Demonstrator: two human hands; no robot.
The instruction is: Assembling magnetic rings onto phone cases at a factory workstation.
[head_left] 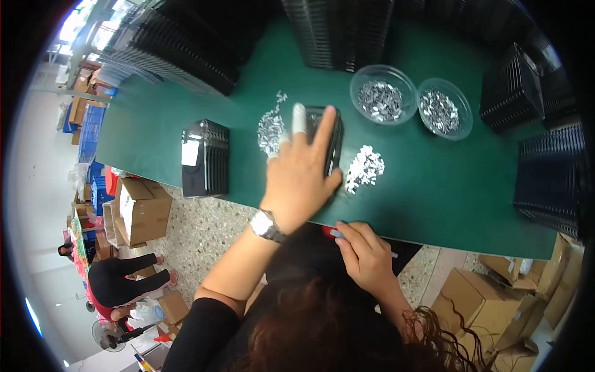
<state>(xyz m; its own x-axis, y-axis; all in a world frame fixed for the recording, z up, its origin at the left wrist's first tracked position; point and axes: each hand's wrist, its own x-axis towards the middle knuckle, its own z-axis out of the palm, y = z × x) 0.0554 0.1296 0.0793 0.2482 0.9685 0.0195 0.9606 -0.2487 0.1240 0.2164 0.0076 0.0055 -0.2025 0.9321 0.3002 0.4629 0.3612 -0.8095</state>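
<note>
My left hand (300, 167) lies over a black, flat case-like piece (335, 139) on the green table. Its fingers are stretched out and apart, and white covers sit on some fingertips. The palm hides part of the piece. Left of it is a pile of small silvery bits (271, 131); to its right lies a pile of small white bits (365, 168). At the table's near edge my right hand (369, 257) is closed around a slim pen-like tool (336, 234). Its bluish end shows by the thumb, while the fingers cover its middle.
Two clear round bowls (354, 99) (469, 127) hold small metallic pieces. A stack of black cases (217, 158) stands left on the green table (434, 198). Taller black stacks (338, 34) line the back, with more (548, 177) at right. Cardboard boxes (145, 211) and another person (114, 282) are beyond the left.
</note>
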